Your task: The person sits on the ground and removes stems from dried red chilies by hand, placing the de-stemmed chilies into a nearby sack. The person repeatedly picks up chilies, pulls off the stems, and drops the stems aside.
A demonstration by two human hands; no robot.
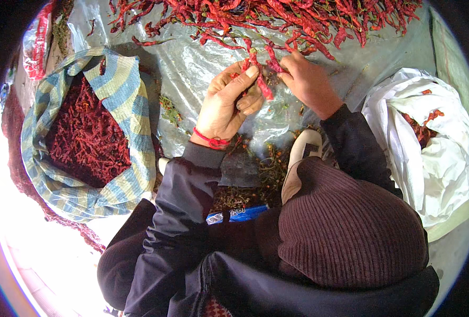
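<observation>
My left hand [234,93], with a red cord round its wrist, grips several dried red chili peppers [264,85] between thumb and fingers. Close by on the right, my right hand [307,81] pinches another dried chili [273,59] by its lower end. Both hands are over a clear plastic sheet [187,75]. Just beyond them lies a large heap of dried red chilies [298,18], some with green stems.
A blue-and-cream checked woven sack [125,91] full of dark red chilies stands at left. To the right is a white sack [444,166] with chilies inside. Stem scraps [274,174] lie between my feet, near a light shoe [304,150].
</observation>
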